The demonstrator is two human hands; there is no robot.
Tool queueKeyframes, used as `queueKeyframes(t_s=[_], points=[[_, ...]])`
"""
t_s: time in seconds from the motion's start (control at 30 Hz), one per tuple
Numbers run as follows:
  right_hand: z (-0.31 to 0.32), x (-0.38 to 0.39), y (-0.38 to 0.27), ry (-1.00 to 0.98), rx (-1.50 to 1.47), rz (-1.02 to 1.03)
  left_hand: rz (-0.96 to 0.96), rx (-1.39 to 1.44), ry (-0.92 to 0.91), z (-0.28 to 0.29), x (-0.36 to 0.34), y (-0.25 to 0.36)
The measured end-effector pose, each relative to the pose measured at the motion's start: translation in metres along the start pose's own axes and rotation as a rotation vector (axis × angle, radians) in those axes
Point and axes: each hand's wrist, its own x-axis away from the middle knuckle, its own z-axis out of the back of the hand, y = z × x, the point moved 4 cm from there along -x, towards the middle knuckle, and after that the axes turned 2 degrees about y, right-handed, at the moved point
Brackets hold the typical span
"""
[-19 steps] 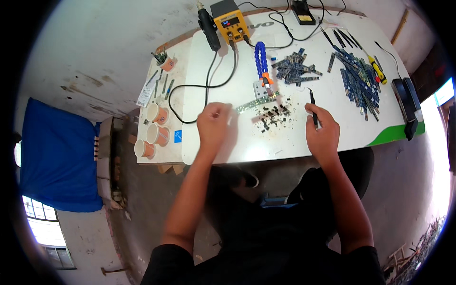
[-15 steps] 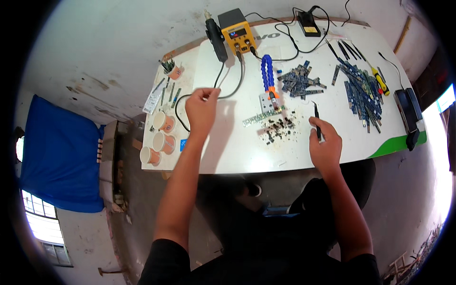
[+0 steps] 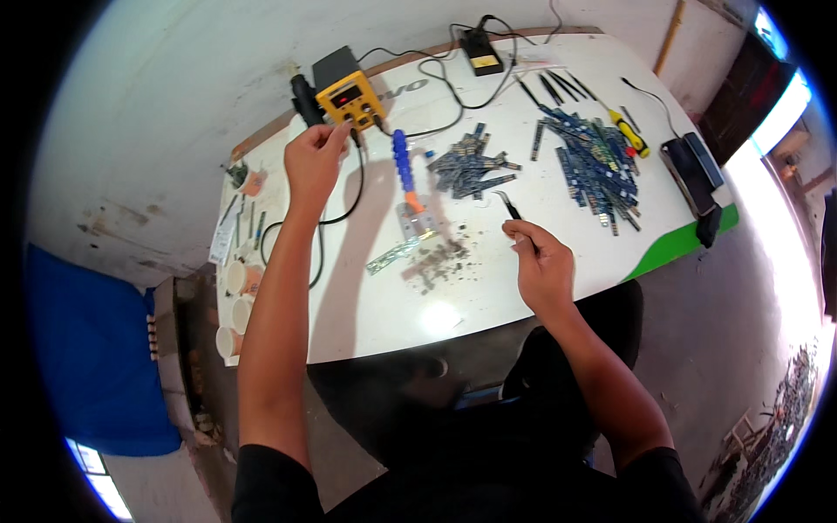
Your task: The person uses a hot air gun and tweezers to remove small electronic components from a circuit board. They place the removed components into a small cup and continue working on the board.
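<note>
The left hand (image 3: pixel 311 166) was by the boxy yellow-and-black machine (image 3: pixel 347 94), far left, grip hard to tell; the right hand (image 3: pixel 545 266) gripped thin black tweezers (image 3: pixel 511 207); a gentle touch seemed best

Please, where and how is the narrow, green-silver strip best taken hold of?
The narrow, green-silver strip is probably best pinched across its left end, coming from the left: that end sticks out free, while the right end sits close by the blue, segmented, orange-tipped stand and scattered dark crumbs.
</note>
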Motion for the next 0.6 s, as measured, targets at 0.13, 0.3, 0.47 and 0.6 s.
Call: queueKeyframes(t_s=[0.13, 0.3, 0.47, 0.6], points=[[0.033, -0.026, 0.009, 0.025, -0.121, -0.129, 0.028, 0.050, -0.088, 0.004, 0.042, 0.017], [0.087, -0.049, 0.036, 0.155, -0.262, -0.244, 0.144, 0.127, -0.171, 0.019, 0.103, 0.022], [0.074, -0.031, 0.032, 0.089, -0.392, -0.265, 0.351, 0.227, -0.250, 0.027, 0.155, 0.002], [0.035, -0.009, 0.007, -0.092, -0.119, -0.282, 0.482, 0.259, -0.255, 0.035, 0.173, 0.001]])
